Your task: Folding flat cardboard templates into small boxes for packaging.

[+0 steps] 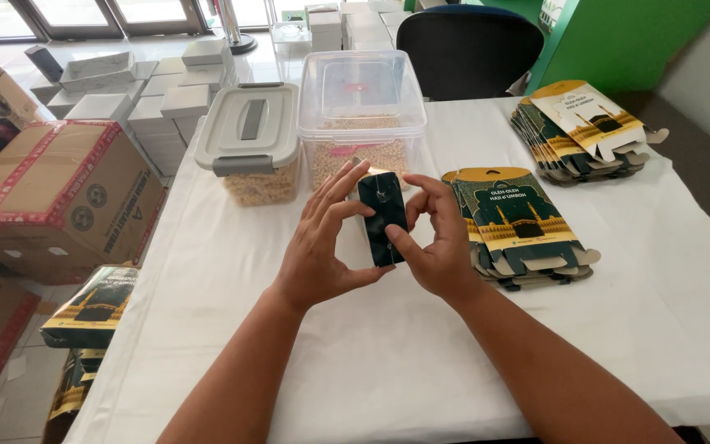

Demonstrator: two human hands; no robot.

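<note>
White-clothed table [355, 345]: a small dark box [382, 219] is held upright above the middle, pinched between left hand [318, 247] and right hand [437, 247] fingertips. Flat cartons [519, 222] are stacked near the right edge. Grip is best kept on the edges, so the panels aren't crushed.

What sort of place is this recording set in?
Probably a small packing workroom in an office or shop. Stacks of flat green-and-gold printed cartons lie on the white-clothed table, clear plastic tubs of pale beans stand behind, and taped brown cardboard shipping boxes sit on the floor.
</note>
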